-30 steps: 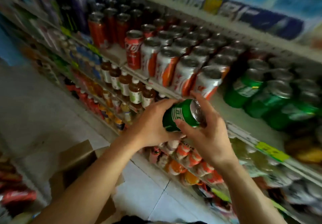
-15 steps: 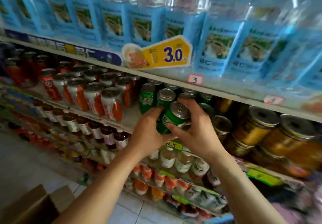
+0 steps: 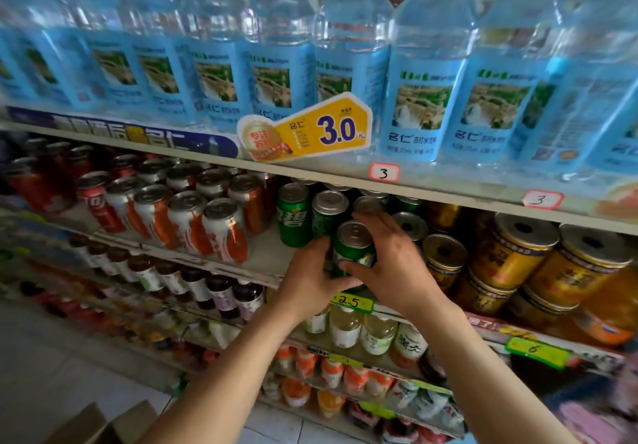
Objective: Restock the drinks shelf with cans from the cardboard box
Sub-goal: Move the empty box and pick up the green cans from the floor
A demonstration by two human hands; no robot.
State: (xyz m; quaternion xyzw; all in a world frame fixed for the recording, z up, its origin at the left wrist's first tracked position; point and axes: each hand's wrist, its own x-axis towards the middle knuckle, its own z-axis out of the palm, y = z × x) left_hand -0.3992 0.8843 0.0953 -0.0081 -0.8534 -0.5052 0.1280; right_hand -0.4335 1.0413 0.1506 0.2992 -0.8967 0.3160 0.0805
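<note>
— Placement was the step in hand, I judged. Both hands met on one green can (image 3: pixel 354 248), upright or nearly so, at the front edge of the drinks shelf (image 3: pixel 266 259).

— How did each hand hold it?

— The left hand (image 3: pixel 310 276) cupped the can's lower side, fingers curled round it. The right hand (image 3: pixel 393 260) wrapped it from the other side, thumb across the front of the label and fingers reaching over toward the back. So each gripped the same can; neither was free.

— And what lay around them?

— Just beyond the fingertips stood the other green cans (image 3: pixel 293 216), in rows running back under the shelf above. To the right of the right hand sat gold tins (image 3: pixel 511 250), close by. Off past the left hand were the white-and-orange cans (image 3: pixel 188 222). Below the wrists a yellow price tag (image 3: pixel 352 302) clung to the shelf lip. The cardboard box (image 3: pixel 103 423) was down near the left elbow, on the floor, only its flaps in view.

— Was the can resting on the shelf yet?

— I couldn't tell; the hands hid its base.

— What would the next move ask for?

— To my mind, seating it flat in line with the green rows, without nudging the gold tins, then letting go and reaching down to the box for another.
</note>
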